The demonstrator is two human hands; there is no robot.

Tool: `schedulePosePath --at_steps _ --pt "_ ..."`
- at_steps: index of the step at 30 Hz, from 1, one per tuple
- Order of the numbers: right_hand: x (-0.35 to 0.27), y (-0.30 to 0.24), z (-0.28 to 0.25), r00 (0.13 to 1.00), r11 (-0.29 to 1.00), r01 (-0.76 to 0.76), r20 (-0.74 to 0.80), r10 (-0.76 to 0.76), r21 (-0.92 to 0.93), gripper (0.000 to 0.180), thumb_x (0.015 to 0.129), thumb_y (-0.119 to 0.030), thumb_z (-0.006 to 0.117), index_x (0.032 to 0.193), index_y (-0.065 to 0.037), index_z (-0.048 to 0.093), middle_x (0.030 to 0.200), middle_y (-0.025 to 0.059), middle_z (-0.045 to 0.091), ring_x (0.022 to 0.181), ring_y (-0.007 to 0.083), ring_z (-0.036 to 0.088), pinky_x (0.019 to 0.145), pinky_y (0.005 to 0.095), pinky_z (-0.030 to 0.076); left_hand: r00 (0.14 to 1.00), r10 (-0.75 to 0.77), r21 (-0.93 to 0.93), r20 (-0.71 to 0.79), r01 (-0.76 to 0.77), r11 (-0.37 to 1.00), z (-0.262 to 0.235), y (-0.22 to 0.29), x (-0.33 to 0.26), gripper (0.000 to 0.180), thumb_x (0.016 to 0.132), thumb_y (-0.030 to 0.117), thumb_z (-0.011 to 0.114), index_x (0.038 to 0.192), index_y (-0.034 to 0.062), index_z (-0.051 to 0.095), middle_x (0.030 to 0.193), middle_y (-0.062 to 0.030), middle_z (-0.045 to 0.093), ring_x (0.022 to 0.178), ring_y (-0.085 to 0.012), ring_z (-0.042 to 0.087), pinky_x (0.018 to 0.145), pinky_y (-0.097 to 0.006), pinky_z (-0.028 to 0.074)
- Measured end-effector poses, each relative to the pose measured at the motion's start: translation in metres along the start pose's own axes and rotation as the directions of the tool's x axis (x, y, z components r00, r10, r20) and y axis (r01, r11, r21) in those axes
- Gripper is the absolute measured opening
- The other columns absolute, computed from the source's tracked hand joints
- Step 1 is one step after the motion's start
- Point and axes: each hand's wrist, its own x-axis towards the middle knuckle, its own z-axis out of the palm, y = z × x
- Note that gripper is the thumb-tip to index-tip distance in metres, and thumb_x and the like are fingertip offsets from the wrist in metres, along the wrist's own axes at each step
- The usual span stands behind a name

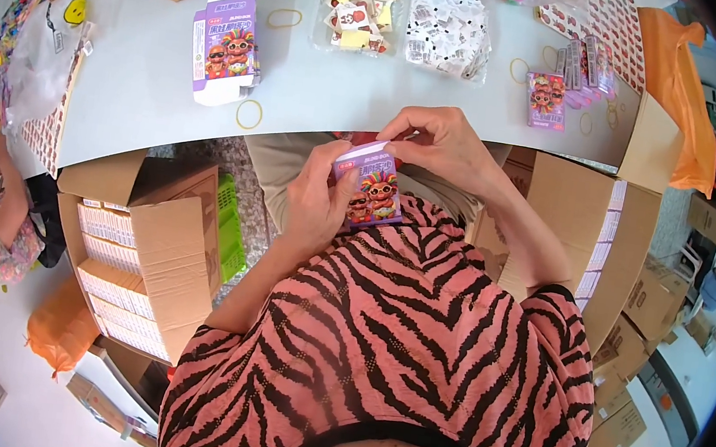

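A small purple printed carton (373, 191) with cartoon figures is held close to my body, below the table's front edge. My left hand (319, 194) grips its left side, thumb across the front. At the carton's top flap, my right hand (439, 149) pinches the upper edge with thumb and fingertips. Whether anything is inside the carton cannot be seen. Ahead on the table lie flattened purple cartons (227, 48) of the same print. Another purple carton (546, 101) lies at the right, beside several small purple packets (585, 64).
Bags of small printed cards (359, 14) and white packets (449, 34) lie mid-table. Rubber bands (249, 114) are scattered about. Cardboard boxes of packed cartons stand on my left (166, 245) and right (566, 204). Another person (5, 220) sits at far left.
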Motion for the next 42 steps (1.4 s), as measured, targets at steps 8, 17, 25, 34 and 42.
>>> schedulePosePath --at_steps 8,17,25,34,42 --pt "0.006 0.003 -0.001 0.998 1.0 0.0 0.067 -0.001 0.023 0.008 0.083 -0.003 0.063 0.089 0.002 0.064 0.086 0.0043 0.065 0.078 0.0067 0.057 0.073 0.0218 0.048 0.993 0.097 0.005 0.073 -0.098 0.995 -0.016 0.011 0.009 0.025 0.082 0.004 0.064 0.105 0.0004 0.055 0.099 -0.0153 0.061 0.085 -0.0236 0.063 0.074 -0.031 0.05" --pt "-0.009 0.004 0.013 0.993 0.97 0.096 0.045 -0.108 0.223 0.021 0.087 0.003 0.057 0.107 0.001 0.061 0.103 0.0065 0.063 0.095 0.0104 0.058 0.086 0.0249 0.047 0.995 0.099 -0.109 0.007 -0.098 0.989 -0.017 0.017 0.005 0.029 0.08 0.0 0.066 0.108 0.0 0.057 0.1 -0.0136 0.061 0.09 -0.0231 0.062 0.076 -0.03 0.05" --pt "-0.017 0.016 0.026 0.998 0.92 0.061 -0.035 -0.051 0.387 0.027 0.085 0.005 0.057 0.112 0.001 0.06 0.111 0.007 0.062 0.097 0.0114 0.059 0.086 0.0247 0.049 0.995 0.099 -0.109 -0.016 -0.1 0.989 -0.016 0.011 0.003 0.024 0.082 0.002 0.065 0.105 -0.0002 0.059 0.102 -0.0128 0.063 0.09 -0.017 0.062 0.075 -0.027 0.051" --pt "-0.019 0.0 0.037 0.976 0.985 0.171 -0.139 -0.166 0.029 0.028 0.082 0.001 0.061 0.11 0.0 0.059 0.094 0.0078 0.065 0.081 0.0092 0.061 0.072 0.0236 0.052 0.931 0.057 0.114 0.36 -0.104 0.988 -0.055 0.04 0.059 0.008 0.083 0.006 0.064 0.081 -0.0013 0.063 0.079 -0.0073 0.065 0.07 -0.0108 0.06 0.064 -0.023 0.05" --pt "-0.023 -0.001 0.041 0.985 0.988 0.146 -0.105 -0.14 0.055 0.034 0.081 0.002 0.063 0.114 0.0 0.056 0.103 0.0083 0.062 0.089 0.0132 0.061 0.083 0.0283 0.052 0.785 0.001 0.103 0.62 -0.082 0.991 -0.06 0.051 0.077 0.006 0.076 0.004 0.066 0.077 0.001 0.061 0.069 -0.0063 0.063 0.062 -0.0102 0.059 0.057 -0.026 0.048"
